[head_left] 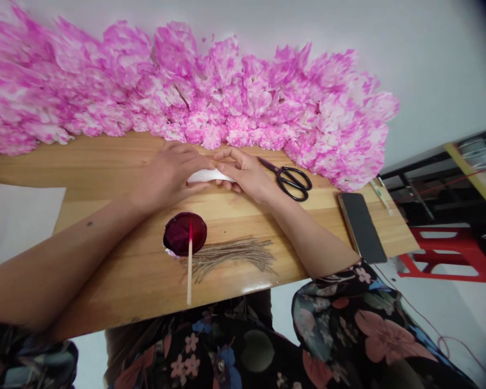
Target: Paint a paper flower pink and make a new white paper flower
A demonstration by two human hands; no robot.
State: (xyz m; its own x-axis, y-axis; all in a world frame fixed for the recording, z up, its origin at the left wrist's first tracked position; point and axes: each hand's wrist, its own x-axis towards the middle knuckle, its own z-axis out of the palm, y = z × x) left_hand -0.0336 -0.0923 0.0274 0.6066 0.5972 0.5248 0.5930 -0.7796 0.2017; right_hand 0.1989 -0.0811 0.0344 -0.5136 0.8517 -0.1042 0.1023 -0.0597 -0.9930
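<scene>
Between my two hands is a narrow folded strip of white paper (206,175), lying crosswise just above the wooden table. My left hand (174,172) grips its left part, with the fingers bent over it. On the other end, my right hand (243,172) pinches the strip between thumb and fingers. Black-handled scissors (289,179) lie just right of my right hand. Nearer my body sits a round dish of dark red liquid (178,233), with a wooden stick (189,270) resting across it, its tip red. A bundle of thin brown stems (235,256) lies beside the dish.
A long bank of pink and white flowers (227,97) lines the table's back against the wall. White paper sheets (16,221) lie at the left. A phone (361,227) rests near the right edge of the table (146,292). A red plastic stool (449,254) stands beyond.
</scene>
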